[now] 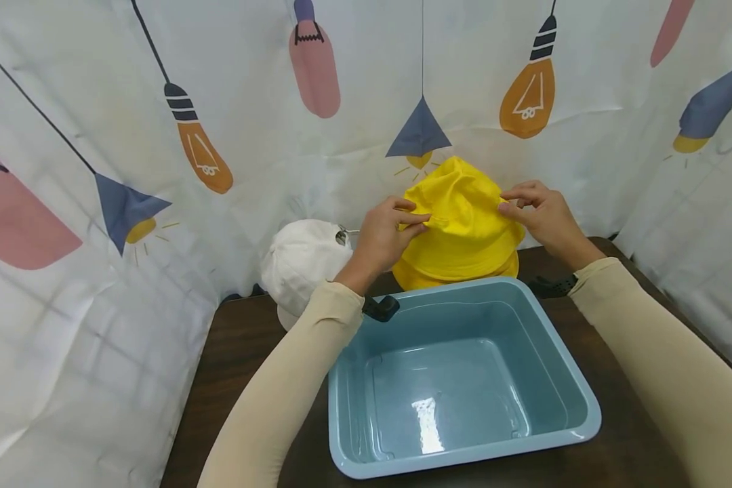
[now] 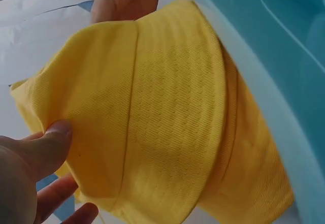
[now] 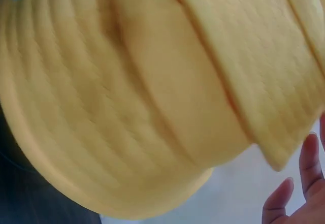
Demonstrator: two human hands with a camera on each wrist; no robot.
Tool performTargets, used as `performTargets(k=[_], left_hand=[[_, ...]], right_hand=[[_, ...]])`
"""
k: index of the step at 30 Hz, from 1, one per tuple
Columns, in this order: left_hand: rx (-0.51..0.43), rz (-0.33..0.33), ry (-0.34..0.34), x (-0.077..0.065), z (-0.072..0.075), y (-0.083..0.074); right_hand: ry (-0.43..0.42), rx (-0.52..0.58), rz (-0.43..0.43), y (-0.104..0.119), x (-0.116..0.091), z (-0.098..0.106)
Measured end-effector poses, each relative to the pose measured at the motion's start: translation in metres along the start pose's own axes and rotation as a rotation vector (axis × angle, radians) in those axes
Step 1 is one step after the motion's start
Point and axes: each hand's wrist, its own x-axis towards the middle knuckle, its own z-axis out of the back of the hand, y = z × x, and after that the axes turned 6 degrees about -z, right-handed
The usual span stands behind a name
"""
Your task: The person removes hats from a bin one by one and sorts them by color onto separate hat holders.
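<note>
A yellow bucket hat (image 1: pixel 463 203) stands upright behind the basin, its crown softly creased. Beneath its stitched brim shows a second yellow brim (image 2: pixel 254 168), apparently of another hat under it. My left hand (image 1: pixel 381 234) pinches the crown's left side; in the left wrist view the thumb (image 2: pixel 60 132) lies on the cloth, with fingers beneath. On the opposite side, my right hand (image 1: pixel 549 217) pinches the crown between thumb and fingers. The right wrist view shows only some of its fingertips (image 3: pixel 309 155), near the brim's corner; the pinch itself is out of frame there.
A blue-grey plastic basin (image 1: pixel 463 386) sits in front of the hats on a dark wooden table (image 1: pixel 244 366). To the left of the hats is a white cap (image 1: pixel 308 261) with a strap buckle. A white curtain (image 1: pixel 268 156) printed with lamps hangs behind and at both sides.
</note>
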Motion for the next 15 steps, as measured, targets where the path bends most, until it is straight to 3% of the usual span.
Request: performTargets(k=[5,10,15], left_hand=[[-0.048,-0.005,0.010,0.000,0.009,0.003],[-0.099,-0.043,-0.067,0.000,0.019,0.005],[-0.119,-0.086,-0.124,0.004,0.024,0.005]], right_hand=[[-0.006,0.072,0.053,0.004,0.002,0.004],[-0.081,0.162,0.089,0.011,0.001,0.010],[-0.115,0.186,0.130,0.017,-0.003,0.015]])
